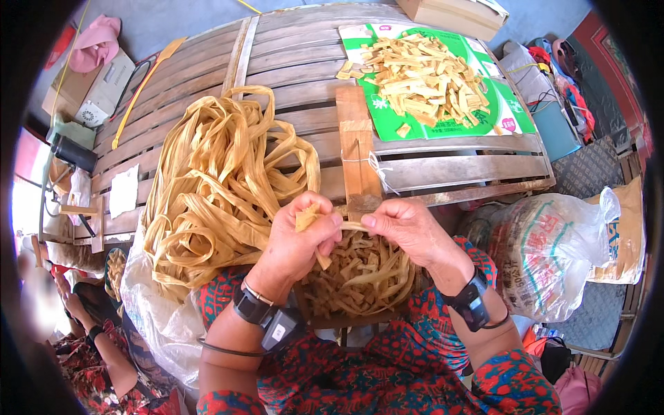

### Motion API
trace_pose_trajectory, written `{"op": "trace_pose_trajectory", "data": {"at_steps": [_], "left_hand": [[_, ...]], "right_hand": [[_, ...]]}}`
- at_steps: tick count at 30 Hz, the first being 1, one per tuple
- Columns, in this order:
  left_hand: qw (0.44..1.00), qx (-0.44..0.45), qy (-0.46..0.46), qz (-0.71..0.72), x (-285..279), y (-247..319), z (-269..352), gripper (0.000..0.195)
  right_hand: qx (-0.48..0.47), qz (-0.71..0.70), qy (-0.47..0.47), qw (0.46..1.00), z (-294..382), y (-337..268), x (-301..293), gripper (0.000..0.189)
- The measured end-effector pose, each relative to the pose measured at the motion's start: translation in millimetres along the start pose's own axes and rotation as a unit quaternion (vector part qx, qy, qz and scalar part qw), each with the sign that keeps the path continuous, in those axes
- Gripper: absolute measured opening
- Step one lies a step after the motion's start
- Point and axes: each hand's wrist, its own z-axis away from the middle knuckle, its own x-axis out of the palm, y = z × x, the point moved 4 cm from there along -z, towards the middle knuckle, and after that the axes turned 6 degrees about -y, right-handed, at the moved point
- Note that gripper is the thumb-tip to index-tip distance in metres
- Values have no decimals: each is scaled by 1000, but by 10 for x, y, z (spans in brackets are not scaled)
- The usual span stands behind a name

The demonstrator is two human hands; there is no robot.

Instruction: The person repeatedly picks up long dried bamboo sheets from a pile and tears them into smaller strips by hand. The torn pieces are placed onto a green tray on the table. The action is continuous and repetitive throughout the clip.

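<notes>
My left hand [306,233] is closed around several short pieces of a flat, yellowish dried strip. Between it and my right hand [399,225] stretches a narrow strip [354,226], pinched at its right end by my right thumb and fingers. Below both hands, a container of short scraps [363,275] rests at my lap. A large tangle of long yellowish strips [223,171] lies to the left. Just beyond my hands, a wooden block [358,150] with a thin upright metal piece and white string is fixed at the table edge. Cut pieces [425,78] are heaped on a green and white cardboard sheet [386,129].
The slatted wooden table [306,52] carries a cardboard box [456,15] at the back and a yellow stick tool [140,88] on the left. A stuffed plastic sack [539,254] stands at right. Another person's arm [104,342] shows at lower left.
</notes>
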Motion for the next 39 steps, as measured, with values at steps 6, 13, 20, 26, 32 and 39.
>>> {"op": "trace_pose_trajectory", "data": {"at_steps": [6,13,20,26,32,39], "left_hand": [[978,67,79,-180,-102,-177,-419,10],[945,15,165,-283,-269,-147,-445,16],[989,-100,49,-101,121,-387,22,22],[892,-184,-401,-99,603,-120,411,27],[720,315,-147,-600,427,340,191,32],[652,439,33,-617,281,283,236,19]], "right_hand": [[-173,326,224,902,-270,-161,-323,23],[-202,409,256,852,-290,-225,-246,18],[-435,381,68,813,93,-332,282,13],[-291,163,36,942,180,-354,-14,6],[22,-50,-194,979,51,17,213,18],[-28,-281,-64,957,-3,44,358,11]]}}
